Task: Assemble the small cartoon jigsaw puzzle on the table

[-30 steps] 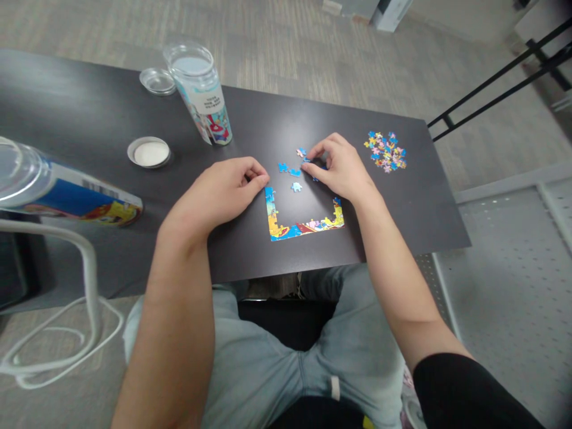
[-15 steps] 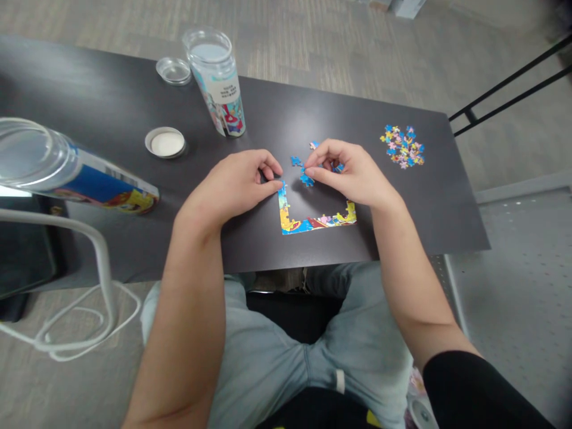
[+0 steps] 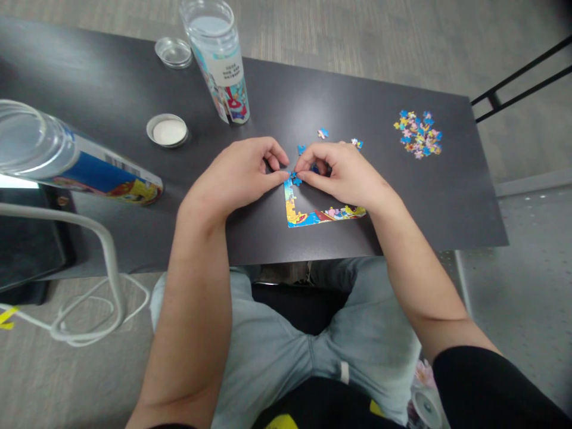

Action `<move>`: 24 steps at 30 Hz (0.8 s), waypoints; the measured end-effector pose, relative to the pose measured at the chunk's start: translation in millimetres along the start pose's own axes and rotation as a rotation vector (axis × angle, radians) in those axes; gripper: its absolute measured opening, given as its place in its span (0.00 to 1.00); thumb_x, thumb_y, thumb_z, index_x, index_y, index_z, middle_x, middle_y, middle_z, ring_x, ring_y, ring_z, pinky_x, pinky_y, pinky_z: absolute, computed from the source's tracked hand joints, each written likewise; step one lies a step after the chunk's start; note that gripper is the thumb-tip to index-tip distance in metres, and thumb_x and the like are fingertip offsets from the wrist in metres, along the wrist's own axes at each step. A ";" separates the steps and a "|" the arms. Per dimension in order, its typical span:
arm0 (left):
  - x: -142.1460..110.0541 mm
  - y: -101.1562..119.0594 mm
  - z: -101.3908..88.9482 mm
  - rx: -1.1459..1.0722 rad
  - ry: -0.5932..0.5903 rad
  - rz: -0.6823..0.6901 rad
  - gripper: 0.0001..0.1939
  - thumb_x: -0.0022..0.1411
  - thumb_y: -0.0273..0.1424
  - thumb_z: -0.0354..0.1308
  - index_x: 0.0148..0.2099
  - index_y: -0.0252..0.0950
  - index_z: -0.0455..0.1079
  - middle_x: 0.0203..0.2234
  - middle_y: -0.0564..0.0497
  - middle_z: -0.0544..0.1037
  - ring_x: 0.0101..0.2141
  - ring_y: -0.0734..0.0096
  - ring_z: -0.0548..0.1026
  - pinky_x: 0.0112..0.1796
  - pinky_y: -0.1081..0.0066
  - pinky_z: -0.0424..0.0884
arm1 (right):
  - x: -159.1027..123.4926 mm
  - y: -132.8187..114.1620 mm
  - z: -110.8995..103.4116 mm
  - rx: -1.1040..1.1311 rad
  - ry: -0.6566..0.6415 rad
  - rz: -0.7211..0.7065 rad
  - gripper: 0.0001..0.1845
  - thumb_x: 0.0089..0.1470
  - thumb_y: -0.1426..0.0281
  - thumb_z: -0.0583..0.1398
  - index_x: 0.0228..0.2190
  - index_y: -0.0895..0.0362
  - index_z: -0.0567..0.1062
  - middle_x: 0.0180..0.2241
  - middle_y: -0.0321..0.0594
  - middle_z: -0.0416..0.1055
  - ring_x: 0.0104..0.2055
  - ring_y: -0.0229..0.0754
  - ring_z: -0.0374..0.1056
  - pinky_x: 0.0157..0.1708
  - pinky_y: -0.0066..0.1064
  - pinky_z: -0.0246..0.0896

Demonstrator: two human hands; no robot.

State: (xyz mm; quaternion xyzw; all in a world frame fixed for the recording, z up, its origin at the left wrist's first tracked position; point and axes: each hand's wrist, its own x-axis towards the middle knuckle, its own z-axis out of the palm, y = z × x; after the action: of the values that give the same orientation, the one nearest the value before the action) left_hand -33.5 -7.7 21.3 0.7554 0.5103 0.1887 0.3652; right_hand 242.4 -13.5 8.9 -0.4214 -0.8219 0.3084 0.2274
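In the head view, we look down on a dark, smooth tabletop [image 3: 438, 208], with a soft sheen near its far edge. Reading a clock face centred on the partly joined puzzle border [image 3: 290, 208], with 12 at the far side, we find the left hand [image 3: 248, 173] at about 10, fingers curled and thumb tip at the border's far left end; we cannot tell whether it grips anything. The right hand [image 3: 344, 173], at about 1, pinches a blue piece [image 3: 296, 179] between thumb and index finger, right beside that end.

Loose pieces [image 3: 322, 133] lie between about 11 and 1, partly hidden by the right hand, and a heap of pieces [image 3: 419, 135] sits at 2. Toward 10 to 11 we see a clear-topped canister [image 3: 227, 77] standing upright, with a clear lid [image 3: 173, 53] and a white-centred lid [image 3: 167, 130] near it. A bigger canister [image 3: 102, 164] is at 9, with a dark device [image 3: 29, 232] beyond it and a pale cable [image 3: 109, 250] looping at 8.

Around us, grey streaked carpet [image 3: 339, 36] spreads past 12, a black metal rail [image 3: 494, 98] angles in at 2, and a speckled grey surface [image 3: 536, 268] lies at 4. Jeans-clad legs [image 3: 268, 339] fill 6.
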 end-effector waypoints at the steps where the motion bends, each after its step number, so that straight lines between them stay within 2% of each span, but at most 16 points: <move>1: 0.0 -0.3 0.0 0.002 0.000 0.002 0.09 0.71 0.30 0.77 0.52 0.42 0.88 0.39 0.52 0.88 0.37 0.62 0.80 0.43 0.61 0.71 | 0.4 -0.3 0.0 -0.003 0.001 -0.003 0.03 0.74 0.65 0.73 0.46 0.50 0.88 0.38 0.39 0.84 0.40 0.49 0.73 0.46 0.43 0.70; 11: -0.3 -2.5 -0.5 -0.015 0.000 0.014 0.09 0.71 0.32 0.78 0.52 0.42 0.89 0.40 0.51 0.89 0.37 0.61 0.81 0.43 0.60 0.72 | -0.2 -1.1 0.4 -0.008 0.019 0.010 0.03 0.75 0.65 0.74 0.48 0.49 0.88 0.40 0.40 0.84 0.41 0.51 0.75 0.49 0.46 0.72; 19: 0.2 -6.2 0.9 -0.005 0.008 0.028 0.10 0.71 0.31 0.77 0.53 0.42 0.89 0.40 0.51 0.88 0.36 0.61 0.80 0.44 0.60 0.73 | -0.4 0.9 3.0 -0.007 0.031 -0.010 0.03 0.74 0.65 0.73 0.48 0.49 0.88 0.40 0.39 0.85 0.40 0.49 0.73 0.46 0.44 0.72; 24: 0.6 -7.6 1.7 -0.021 0.014 0.029 0.10 0.71 0.31 0.79 0.53 0.43 0.89 0.41 0.51 0.89 0.37 0.60 0.81 0.44 0.60 0.73 | -0.4 4.4 2.0 -0.022 0.062 -0.035 0.02 0.75 0.68 0.72 0.46 0.48 0.88 0.42 0.40 0.84 0.41 0.51 0.74 0.49 0.47 0.74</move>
State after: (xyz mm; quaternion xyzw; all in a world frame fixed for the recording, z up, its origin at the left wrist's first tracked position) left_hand -37.0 -6.1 14.5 0.7575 0.4998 0.2044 0.3668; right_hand 243.8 -12.5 4.4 -0.4189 -0.8251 0.2820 0.2536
